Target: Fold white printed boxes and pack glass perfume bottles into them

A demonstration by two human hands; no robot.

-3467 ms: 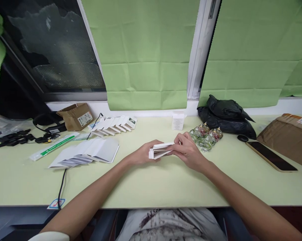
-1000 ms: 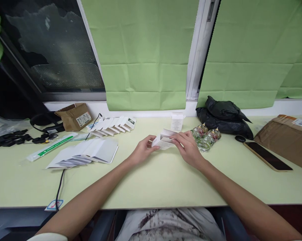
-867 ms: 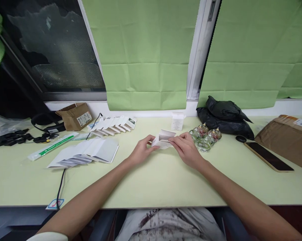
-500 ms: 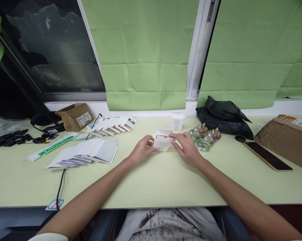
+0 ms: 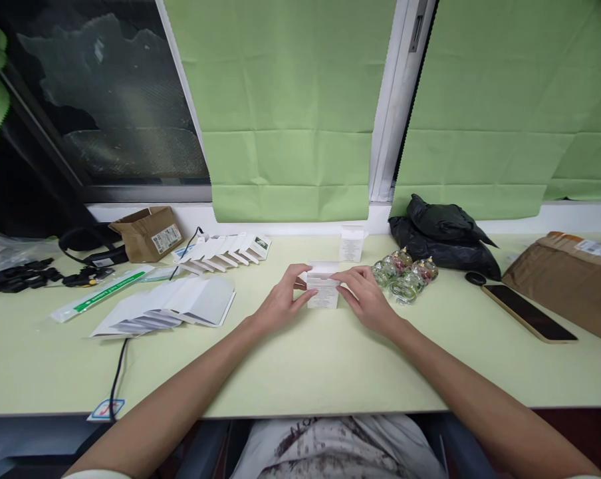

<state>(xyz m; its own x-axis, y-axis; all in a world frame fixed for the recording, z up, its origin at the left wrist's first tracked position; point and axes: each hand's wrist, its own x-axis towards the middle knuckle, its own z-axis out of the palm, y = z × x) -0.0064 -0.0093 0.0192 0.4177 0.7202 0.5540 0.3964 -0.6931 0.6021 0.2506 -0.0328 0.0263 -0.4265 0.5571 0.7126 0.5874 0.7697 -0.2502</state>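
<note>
A small white cardboard box (image 5: 323,293) with printed text on its front stands upright on the table between my hands. My left hand (image 5: 284,295) grips its left side, thumb at the front and fingers behind. On the right, my right hand (image 5: 367,297) has its fingertips at the box's upper right edge, by the top flap. Behind it stands a second white box (image 5: 351,244). Clear ornament balls (image 5: 405,274) with green and red contents lie just right of my right hand. Flattened white boxes (image 5: 173,307) are fanned out to the left.
More white boxes (image 5: 225,251) lie in a row at the back left, beside an open brown carton (image 5: 148,234). To the right are black plastic bags (image 5: 443,236), a phone (image 5: 528,313) and a brown parcel (image 5: 564,283). A black cable (image 5: 118,372) hangs over the front edge.
The box between my hands has turned to face me squarely and come slightly nearer. Its top flap, raised before, is now folded down over the opening.
</note>
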